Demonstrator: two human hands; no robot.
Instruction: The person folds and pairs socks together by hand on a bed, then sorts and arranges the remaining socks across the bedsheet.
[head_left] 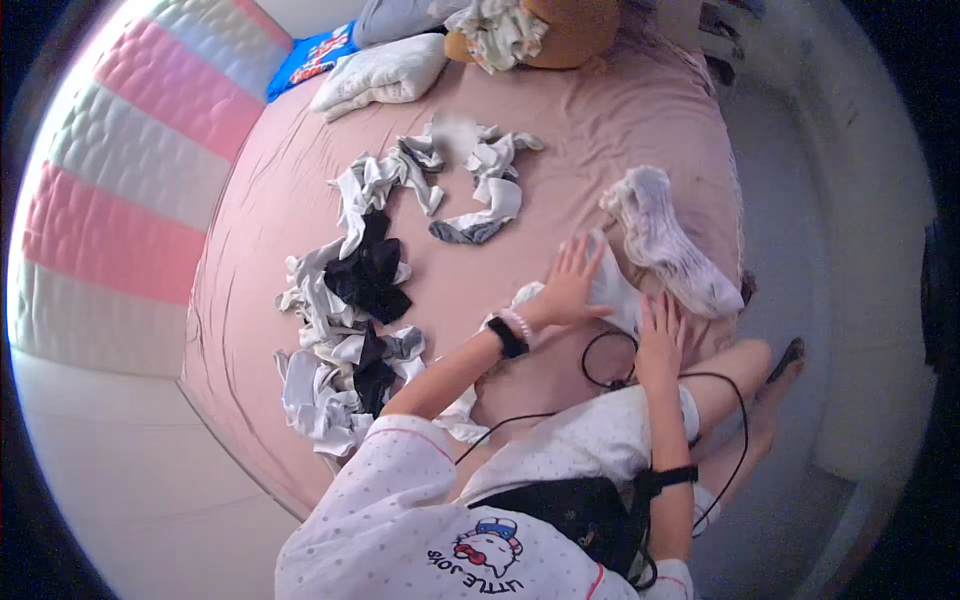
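A white sock (612, 285) lies flat on the pink bed sheet in front of me. My left hand (570, 288), with a black band and a beaded bracelet at the wrist, rests on its left side, fingers spread. On its near right end lies my right hand (660, 335), fingers stretched out flat. Both palms face down and hide parts of the sock. Just to the right is a neat pile of white socks (665, 245), laid lengthwise. Another white piece (527, 294) shows partly behind my left wrist.
Loose white and grey socks (375, 185) curve across the bed (560, 140), with black socks (370, 270) among them at left. A black cable (590, 365) loops by my lap. Farther back are a folded white quilt (385, 72) and a brown plush toy (575, 35). The bed's edge runs along the right.
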